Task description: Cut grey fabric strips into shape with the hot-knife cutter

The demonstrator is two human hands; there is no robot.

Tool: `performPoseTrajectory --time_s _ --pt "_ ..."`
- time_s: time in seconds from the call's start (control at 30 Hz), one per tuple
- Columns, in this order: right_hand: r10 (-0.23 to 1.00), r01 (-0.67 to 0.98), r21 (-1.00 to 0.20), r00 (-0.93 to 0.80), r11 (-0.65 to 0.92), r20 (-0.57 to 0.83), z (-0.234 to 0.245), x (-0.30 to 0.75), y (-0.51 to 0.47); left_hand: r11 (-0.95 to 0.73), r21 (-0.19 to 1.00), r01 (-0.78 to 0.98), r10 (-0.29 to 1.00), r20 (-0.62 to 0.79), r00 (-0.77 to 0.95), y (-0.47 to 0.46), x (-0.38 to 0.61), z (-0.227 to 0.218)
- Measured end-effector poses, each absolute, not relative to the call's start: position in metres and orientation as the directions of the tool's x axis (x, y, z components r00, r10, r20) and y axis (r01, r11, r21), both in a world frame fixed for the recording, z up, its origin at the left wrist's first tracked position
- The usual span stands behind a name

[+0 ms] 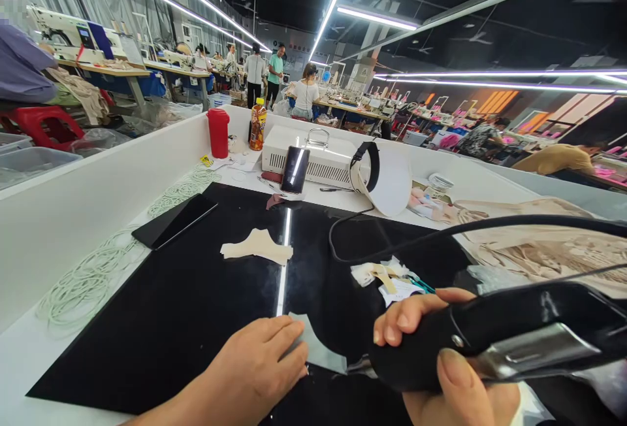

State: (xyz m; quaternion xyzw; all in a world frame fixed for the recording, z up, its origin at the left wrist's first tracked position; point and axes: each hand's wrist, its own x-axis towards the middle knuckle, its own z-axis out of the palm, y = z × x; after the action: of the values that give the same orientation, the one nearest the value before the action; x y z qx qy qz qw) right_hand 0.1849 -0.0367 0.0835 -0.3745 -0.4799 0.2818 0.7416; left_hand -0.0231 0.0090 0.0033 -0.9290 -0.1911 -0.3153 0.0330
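My right hand (441, 360) is wrapped round the black handle of a corded hand tool (514, 334) with a metal underside, held low at the right. Its black cable (392, 243) loops back over the mat. My left hand (255, 367) lies flat with fingers together, pressing a small grey fabric piece (318, 351) onto the black mat (186, 295). A beige cut fabric piece (257, 246) lies further back on the mat. Small scraps and a paper label (386, 279) sit just beyond my right hand.
A black tablet (174, 220) and coils of white elastic cord (88, 276) lie at the left. At the back stand a red cup (218, 132), a bottle (257, 125), a white box unit (313, 155) with a phone (294, 169) leaning on it, and a white visor (386, 178). Beige lace fabric (539, 249) is piled at the right. People work at sewing tables behind.
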Motion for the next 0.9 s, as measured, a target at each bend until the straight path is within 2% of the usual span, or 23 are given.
performPoseTrajectory --time_s 0.2,0.37,0.5,0.6,0.7,0.77,0.9 --pt "0.792 -0.046 -0.850 0.393 0.525 0.468 0.085 0.183 -0.034 -0.923 0.065 0.380 0.339 0.604 0.721 0.008 -0.023 0.010" --pt "0.750 -0.011 -0.832 0.440 0.554 0.493 0.103 0.180 -0.032 -0.924 0.067 0.375 0.345 0.565 0.749 0.008 -0.024 0.013" --pt "0.778 -0.018 -0.845 0.402 0.534 0.483 0.108 0.175 -0.032 -0.926 0.164 0.341 0.372 0.558 0.741 0.009 -0.029 0.025" --pt "0.811 -0.057 -0.847 0.327 0.529 0.484 0.105 0.165 -0.029 -0.882 0.298 0.364 0.470 0.567 0.676 0.013 -0.040 0.045" --pt "0.832 -0.103 -0.843 0.262 0.527 0.488 0.101 0.150 -0.022 -0.772 0.420 0.477 0.635 0.481 0.605 0.018 -0.057 0.063" --pt "0.830 -0.147 -0.829 0.255 0.540 0.495 0.098 0.139 -0.017 -0.712 0.441 0.546 0.700 0.384 0.603 0.019 -0.070 0.067" --pt "0.833 -0.215 -0.808 0.222 0.548 0.506 0.091 0.118 -0.008 -0.671 0.451 0.589 0.731 0.265 0.629 0.010 -0.087 0.054"
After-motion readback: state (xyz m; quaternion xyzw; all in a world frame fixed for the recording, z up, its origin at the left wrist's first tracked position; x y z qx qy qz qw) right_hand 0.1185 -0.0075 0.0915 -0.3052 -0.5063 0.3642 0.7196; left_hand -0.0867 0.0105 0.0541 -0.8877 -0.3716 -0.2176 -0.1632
